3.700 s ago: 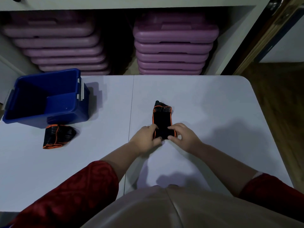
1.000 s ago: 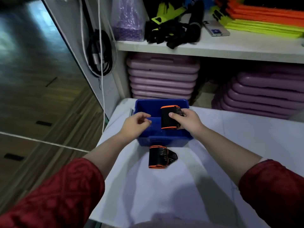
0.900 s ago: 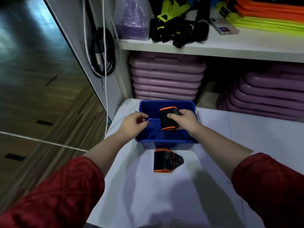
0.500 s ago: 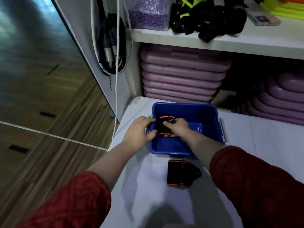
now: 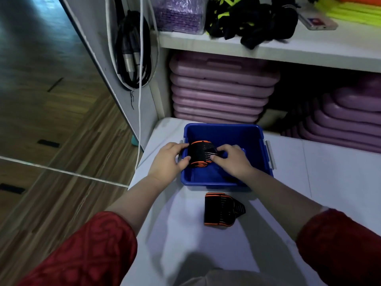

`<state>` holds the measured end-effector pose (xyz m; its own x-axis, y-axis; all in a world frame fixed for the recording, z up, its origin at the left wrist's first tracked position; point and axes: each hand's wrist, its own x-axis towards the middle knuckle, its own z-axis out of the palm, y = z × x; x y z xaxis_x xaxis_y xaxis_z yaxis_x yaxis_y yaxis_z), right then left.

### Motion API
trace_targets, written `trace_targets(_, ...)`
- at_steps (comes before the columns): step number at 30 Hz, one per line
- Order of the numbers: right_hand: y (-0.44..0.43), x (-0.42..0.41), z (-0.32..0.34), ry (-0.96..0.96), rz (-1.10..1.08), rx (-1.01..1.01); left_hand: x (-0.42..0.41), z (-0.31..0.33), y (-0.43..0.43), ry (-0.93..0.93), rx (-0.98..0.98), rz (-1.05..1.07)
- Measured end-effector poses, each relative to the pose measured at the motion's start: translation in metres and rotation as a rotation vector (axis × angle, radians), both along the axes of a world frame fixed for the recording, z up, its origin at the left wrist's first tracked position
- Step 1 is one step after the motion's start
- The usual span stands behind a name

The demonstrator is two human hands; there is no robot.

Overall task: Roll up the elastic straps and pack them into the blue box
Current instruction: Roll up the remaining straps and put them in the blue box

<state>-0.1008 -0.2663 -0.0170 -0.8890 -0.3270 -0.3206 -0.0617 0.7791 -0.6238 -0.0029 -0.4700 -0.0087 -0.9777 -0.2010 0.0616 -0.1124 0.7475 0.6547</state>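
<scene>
Lowering the rolled strap (image 5: pixel 201 154) into the blue box (image 5: pixel 226 133) is what I see the hands doing now. 1 second ago the right hand carried it above the box opening while the left hand hovered loosely curled at the near-left rim; now both hands are down inside the left part of the box. The left hand (image 5: pixel 170 159) presses its fingers and thumb against the left end of the roll, and the right hand (image 5: pixel 232 161) pinches the right end with curled fingers, so both are closed on the same roll. I cannot tell whether the roll already touches the box floor or hangs just above it.

For the task, I judge this to mean 1 strap is nearly packed, held tight so the coil does not spring open on release. The second strap (image 5: pixel 223 209) lies on the white desk (image 5: pixel 340 182) just in front of the box's near wall, apart from both hands. It is folded rather than neatly coiled, with a loose end fanning out to the right, so I expect it needs tightening before it follows. Nothing else sits in the box as far as I can see.
</scene>
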Motion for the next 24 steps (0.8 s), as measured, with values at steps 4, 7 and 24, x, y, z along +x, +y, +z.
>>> trace_targets(4,0.039,0.042,0.027,0.302,-0.053,-0.218,0.006,0.006,0.010,-0.004,-0.084,0.025)
trace_targets(7,0.061,0.085,0.045,0.376,-0.107,-0.334,0.017,0.008,0.018,0.009,-0.133,0.012)
trace_targets(24,0.035,0.121,-0.041,-0.348,-0.225,-0.041,0.064,0.024,0.043,-0.042,-0.214,0.019)
